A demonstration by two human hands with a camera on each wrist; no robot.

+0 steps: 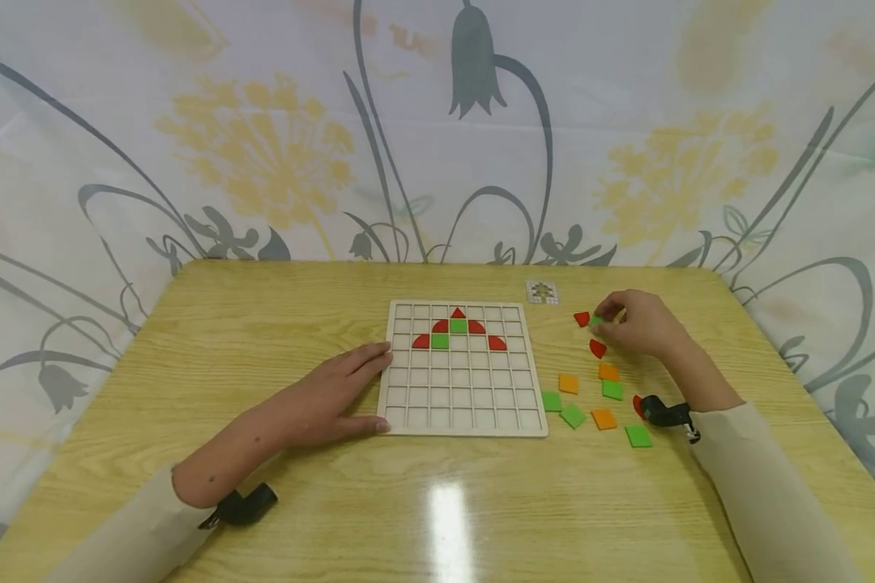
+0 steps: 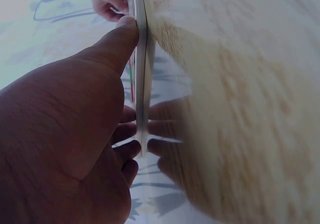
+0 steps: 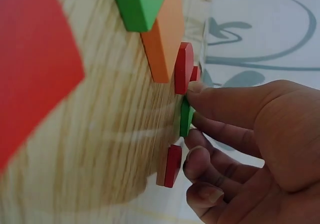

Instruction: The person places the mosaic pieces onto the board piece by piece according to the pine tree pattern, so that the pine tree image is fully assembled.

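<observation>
A pale wooden grid board point(image 1: 463, 397) lies on the table. In its upper cells sit a red triangle point(image 1: 458, 312), several red quarter-round tiles point(image 1: 497, 343) and two green square tiles point(image 1: 440, 342). My left hand point(image 1: 331, 397) rests against the board's left edge, fingers extended and thumb at the near corner. Right of the board, my right hand point(image 1: 638, 321) pinches a green tile point(image 3: 186, 116) between thumb and fingers, low over the table. Close by lie a red tile point(image 1: 582, 319) and a second red tile point(image 1: 598, 348).
Loose orange tiles point(image 1: 569, 383) and green tiles point(image 1: 638, 436) lie scattered right of the board. A red tile point(image 1: 638, 406) is partly hidden by the right wrist camera point(image 1: 663, 411). Behind the board's right corner lies a small pattern card point(image 1: 542, 292). A flowered curtain point(image 1: 437, 146) hangs behind the table.
</observation>
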